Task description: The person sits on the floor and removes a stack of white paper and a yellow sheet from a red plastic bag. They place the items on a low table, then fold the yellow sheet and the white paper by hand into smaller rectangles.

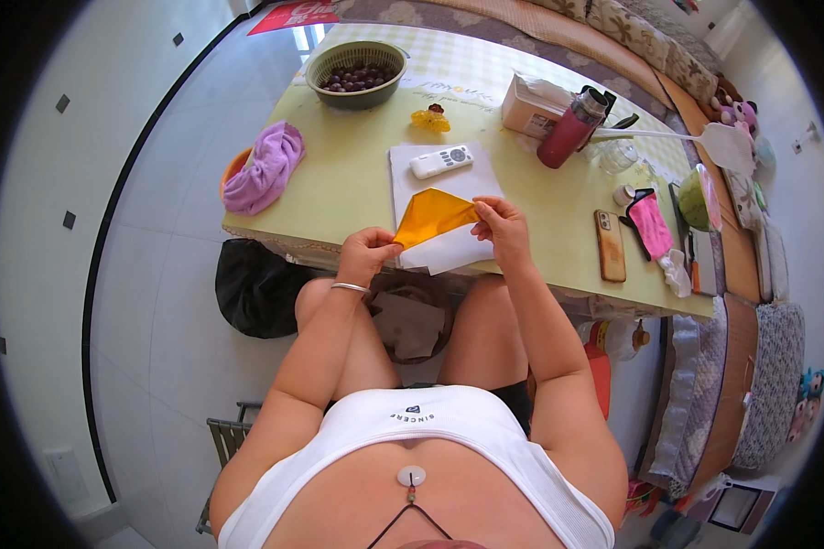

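Note:
A folded orange sheet of paper (430, 216) is held just above the near edge of the yellow-green table (348, 188). My left hand (368, 251) pinches its lower left corner; a thin bracelet sits on that wrist. My right hand (501, 224) grips the paper's right tip. Under the orange sheet lie white sheets (453, 249), and a white remote control (440, 161) rests on their far end.
On the table: a green basket of dark fruit (356, 73), a purple towel (264, 168), a small yellow folded shape (430, 119), a red bottle (569, 130), a tissue box (531, 106), a phone (610, 245). A dark bag (256, 288) lies on the floor; a sofa (742, 302) stands right.

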Demonstrator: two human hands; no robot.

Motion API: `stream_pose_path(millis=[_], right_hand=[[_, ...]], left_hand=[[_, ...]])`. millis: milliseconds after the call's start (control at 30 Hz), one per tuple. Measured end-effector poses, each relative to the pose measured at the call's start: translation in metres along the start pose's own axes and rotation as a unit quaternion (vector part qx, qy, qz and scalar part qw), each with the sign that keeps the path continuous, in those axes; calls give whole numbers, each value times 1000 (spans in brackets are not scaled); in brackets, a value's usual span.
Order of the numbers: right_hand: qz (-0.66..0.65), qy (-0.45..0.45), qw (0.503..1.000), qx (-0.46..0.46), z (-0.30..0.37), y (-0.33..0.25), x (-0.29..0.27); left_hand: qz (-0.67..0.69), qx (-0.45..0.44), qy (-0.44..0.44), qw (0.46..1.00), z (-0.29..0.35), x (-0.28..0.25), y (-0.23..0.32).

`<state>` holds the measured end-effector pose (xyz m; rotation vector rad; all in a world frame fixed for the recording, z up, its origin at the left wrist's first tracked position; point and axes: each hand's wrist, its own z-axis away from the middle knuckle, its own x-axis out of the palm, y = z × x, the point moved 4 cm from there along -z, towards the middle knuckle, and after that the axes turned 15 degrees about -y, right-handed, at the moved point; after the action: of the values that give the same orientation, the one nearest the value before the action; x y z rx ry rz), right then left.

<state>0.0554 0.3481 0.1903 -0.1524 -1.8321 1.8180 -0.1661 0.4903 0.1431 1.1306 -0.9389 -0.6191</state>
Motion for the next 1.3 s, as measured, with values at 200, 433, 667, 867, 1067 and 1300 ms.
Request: stream_pose_path(millis=[200, 433, 667, 867, 1067, 1300], right_hand=[[-97, -71, 992, 27, 0, 19, 20], [-203, -34, 978, 21, 1, 32, 45], [-61, 0, 998, -13, 5, 26, 42], [53, 62, 996, -33, -31, -5, -64], [359, 183, 915, 31, -48, -29, -213], [605, 278, 742, 83, -44, -56, -213]], left_hand=[[19, 7, -18, 1000, -2, 0, -1], [15, 10, -9, 1000, 0, -1, -1], [15, 1, -23, 1000, 1, 9, 7], [39, -21, -22, 999, 6, 10, 10], [11, -26, -27, 999, 1, 13, 11], [13, -22, -6, 1000, 2, 9, 7]])
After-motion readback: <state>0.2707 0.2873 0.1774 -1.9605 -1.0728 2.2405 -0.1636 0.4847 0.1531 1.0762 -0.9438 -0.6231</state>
